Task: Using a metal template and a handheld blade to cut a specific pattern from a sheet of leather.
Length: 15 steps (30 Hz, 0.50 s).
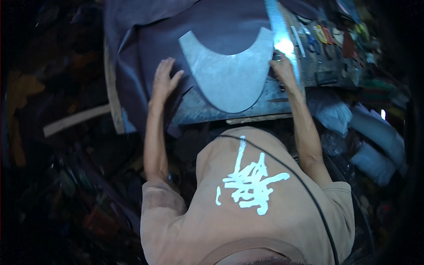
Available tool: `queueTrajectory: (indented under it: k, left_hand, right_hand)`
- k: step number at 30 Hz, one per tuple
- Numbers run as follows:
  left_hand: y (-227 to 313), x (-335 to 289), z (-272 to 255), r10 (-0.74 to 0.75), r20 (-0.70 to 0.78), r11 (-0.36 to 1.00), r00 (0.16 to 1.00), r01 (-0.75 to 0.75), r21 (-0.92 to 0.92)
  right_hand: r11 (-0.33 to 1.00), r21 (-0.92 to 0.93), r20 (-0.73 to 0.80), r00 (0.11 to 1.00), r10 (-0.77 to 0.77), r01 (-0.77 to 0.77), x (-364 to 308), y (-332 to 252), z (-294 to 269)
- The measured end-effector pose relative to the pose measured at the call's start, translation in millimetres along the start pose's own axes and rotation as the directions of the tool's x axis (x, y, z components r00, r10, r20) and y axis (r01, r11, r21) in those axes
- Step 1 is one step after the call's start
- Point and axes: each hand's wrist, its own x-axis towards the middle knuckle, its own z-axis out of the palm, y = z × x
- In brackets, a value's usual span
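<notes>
Two bare hands, one pale grey U-shaped panel (229, 77) between them. Clock read from the panel's middle, twelve pointing away from the person.

Panel lies flat, upper part over a dark purple-brown sheet (154, 33), rounded end over a bare strip of the surface (192, 111) at six. Hollow of the U faces twelve; tips at about eleven and one. Nearly as wide as tall, so no strong long axis; line of symmetry runs roughly twelve to six, between the hands.

Left hand (164, 81) at nine. Panel lies toward three from it. Grip open and empty: fingers point toward twelve, thumb spread toward two, tip just short of the panel's edge. Hand is over the dark sheet; pressing or hovering, cannot tell.

Right hand (284, 70) between two and three. Panel lies toward half past eight from it. This is the nearer grip: fingertips at the panel's right edge, touching or just beside, not clear. Fingers bent; a dark object (277, 56) shows by them. Held or merely lying there, cannot tell; nor whether the grip is closed.

Farther out: small tools (320, 34) at two, clear plastic bag (332, 114) between three and four, pale wooden strip (78, 120) between eight and nine.
</notes>
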Motion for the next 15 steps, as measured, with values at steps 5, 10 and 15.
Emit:
queueTrajectory:
  k: [5,10,15]
  left_hand:
    - [-38.4,58.9,14.8,-0.067,0.253,0.995,0.965,0.046,0.087]
    - [-29.2,72.7,27.0,0.034,0.301,0.991,0.953,-0.071,0.112]
    - [-48.4,73.9,37.1,0.146,0.198,0.978,0.969,-0.172,0.121]
  right_hand:
    - [0.995,-0.077,0.025,0.998,0.057,-0.055,4.7,-9.9,16.0]
    - [0.98,-0.192,-0.071,0.997,0.029,-0.042,45.3,-22.0,1.3]
    - [0.998,-0.052,-0.046,0.999,-0.028,0.026,69.8,-12.4,0.3]
